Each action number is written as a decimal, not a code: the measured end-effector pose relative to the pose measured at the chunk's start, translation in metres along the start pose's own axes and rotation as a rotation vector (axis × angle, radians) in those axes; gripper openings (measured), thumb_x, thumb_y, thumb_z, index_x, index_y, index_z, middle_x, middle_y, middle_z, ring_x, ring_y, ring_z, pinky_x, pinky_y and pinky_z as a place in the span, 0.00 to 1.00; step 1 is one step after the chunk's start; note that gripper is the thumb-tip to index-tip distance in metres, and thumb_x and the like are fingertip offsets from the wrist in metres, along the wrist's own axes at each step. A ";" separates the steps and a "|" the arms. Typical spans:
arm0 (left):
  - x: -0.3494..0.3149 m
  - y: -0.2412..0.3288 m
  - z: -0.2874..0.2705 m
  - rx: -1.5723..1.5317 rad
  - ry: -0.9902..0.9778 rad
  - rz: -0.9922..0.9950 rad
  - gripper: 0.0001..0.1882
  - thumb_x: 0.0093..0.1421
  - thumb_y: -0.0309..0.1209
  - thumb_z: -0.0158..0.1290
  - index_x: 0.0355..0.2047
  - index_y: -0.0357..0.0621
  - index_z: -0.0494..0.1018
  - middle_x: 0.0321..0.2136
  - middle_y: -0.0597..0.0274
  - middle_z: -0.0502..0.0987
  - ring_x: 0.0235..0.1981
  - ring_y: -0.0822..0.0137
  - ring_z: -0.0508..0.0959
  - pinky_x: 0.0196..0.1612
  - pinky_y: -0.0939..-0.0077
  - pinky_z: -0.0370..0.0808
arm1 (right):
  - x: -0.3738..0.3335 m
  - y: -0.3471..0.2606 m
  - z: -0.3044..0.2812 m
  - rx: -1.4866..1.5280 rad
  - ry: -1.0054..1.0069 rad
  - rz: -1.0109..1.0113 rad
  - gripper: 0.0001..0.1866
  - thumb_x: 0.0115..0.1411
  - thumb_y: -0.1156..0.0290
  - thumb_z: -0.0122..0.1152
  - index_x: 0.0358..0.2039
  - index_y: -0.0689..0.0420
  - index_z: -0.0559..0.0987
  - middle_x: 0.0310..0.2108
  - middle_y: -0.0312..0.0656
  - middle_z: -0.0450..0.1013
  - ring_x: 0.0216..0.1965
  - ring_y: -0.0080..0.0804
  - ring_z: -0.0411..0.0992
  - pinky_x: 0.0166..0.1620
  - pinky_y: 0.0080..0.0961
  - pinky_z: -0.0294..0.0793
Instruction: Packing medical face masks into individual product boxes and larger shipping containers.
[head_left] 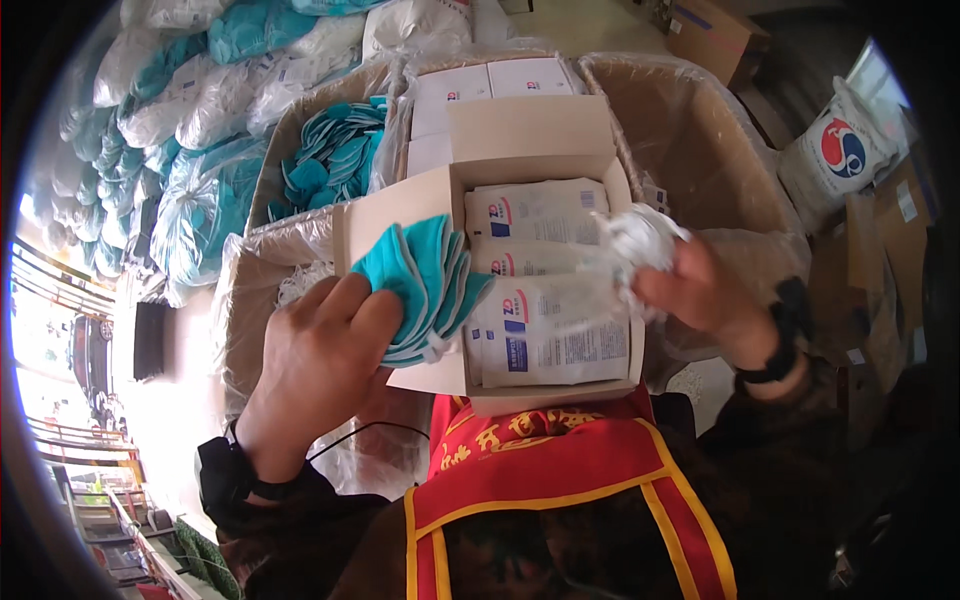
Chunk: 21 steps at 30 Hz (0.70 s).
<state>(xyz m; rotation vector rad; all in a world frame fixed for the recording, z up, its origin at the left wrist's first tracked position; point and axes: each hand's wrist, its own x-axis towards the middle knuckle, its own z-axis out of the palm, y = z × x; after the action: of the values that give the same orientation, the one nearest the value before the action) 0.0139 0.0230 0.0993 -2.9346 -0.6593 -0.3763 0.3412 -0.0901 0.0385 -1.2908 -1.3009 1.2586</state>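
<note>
My left hand is closed round a small stack of teal folded masks with white edges, held over the left side of an open carton. Packed in the carton are white printed packets, lying in overlapping rows. Over the carton's right edge, my right hand grips a crumpled white bundle. It looks stringy, like bunched cords or straps, but motion blur hides its exact kind. The carton's flaps stand folded outward.
Behind the carton, a lined bin holds loose teal masks, beside stacked white boxes. Another plastic-lined bin stands right. Filled clear bags pile up at far left; a white sack leans at far right.
</note>
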 end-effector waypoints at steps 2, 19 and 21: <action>0.014 0.005 -0.008 0.064 0.056 0.052 0.19 0.35 0.24 0.62 0.27 0.47 0.66 0.24 0.61 0.67 0.26 0.58 0.75 0.23 0.66 0.73 | 0.021 0.021 0.007 0.297 -0.006 0.020 0.22 0.61 0.64 0.63 0.53 0.60 0.73 0.44 0.37 0.75 0.45 0.24 0.73 0.51 0.26 0.72; 0.040 0.023 0.020 -0.122 -0.136 -0.045 0.15 0.49 0.33 0.62 0.33 0.44 0.69 0.27 0.54 0.75 0.29 0.49 0.79 0.32 0.58 0.76 | -0.004 -0.012 0.060 0.277 -0.249 -0.218 0.13 0.59 0.70 0.67 0.44 0.58 0.79 0.38 0.33 0.77 0.35 0.18 0.72 0.40 0.19 0.72; 0.036 0.037 0.032 -0.321 -0.160 -0.082 0.18 0.47 0.32 0.61 0.37 0.41 0.70 0.28 0.50 0.76 0.31 0.46 0.79 0.35 0.57 0.76 | 0.002 -0.023 0.049 -0.038 -0.138 -0.479 0.17 0.51 0.79 0.72 0.42 0.59 0.79 0.34 0.35 0.79 0.33 0.26 0.77 0.38 0.23 0.75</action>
<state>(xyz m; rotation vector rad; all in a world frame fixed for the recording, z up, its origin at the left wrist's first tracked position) 0.0685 0.0093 0.0764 -3.2768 -0.8101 -0.2789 0.2903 -0.0903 0.0563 -0.8536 -1.6201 0.9956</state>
